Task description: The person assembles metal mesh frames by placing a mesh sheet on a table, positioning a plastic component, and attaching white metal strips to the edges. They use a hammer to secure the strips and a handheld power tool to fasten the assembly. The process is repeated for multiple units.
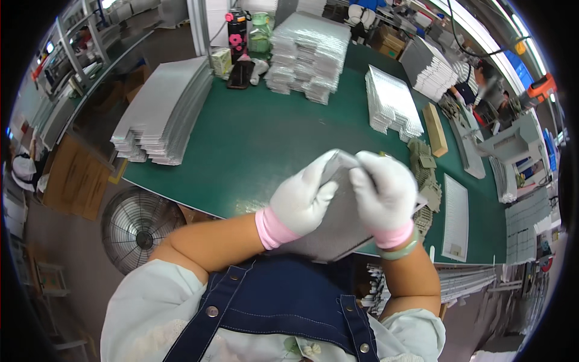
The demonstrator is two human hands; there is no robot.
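Both hands wear white gloves with pink cuffs. A flat grey panel [335,226] leans between my forearms, its lower edge close to my apron. My left hand [306,196] is closed on the panel's upper left, with a grey corner showing at its fingertips. Curled at the upper right of the same panel is my right hand [387,192], its fingertips near the left hand's and slightly blurred. Whether a thin film is also pinched there, I cannot tell.
On the green table [253,139] stand stacks of silvery panels at left [163,114], back [310,51] and right [392,99]. A wooden block [435,130], grey-green moulded parts [424,175] and a white ribbed panel [455,217] lie rightward. A phone [240,75] and bottles sit behind; a fan [143,232] stands left.
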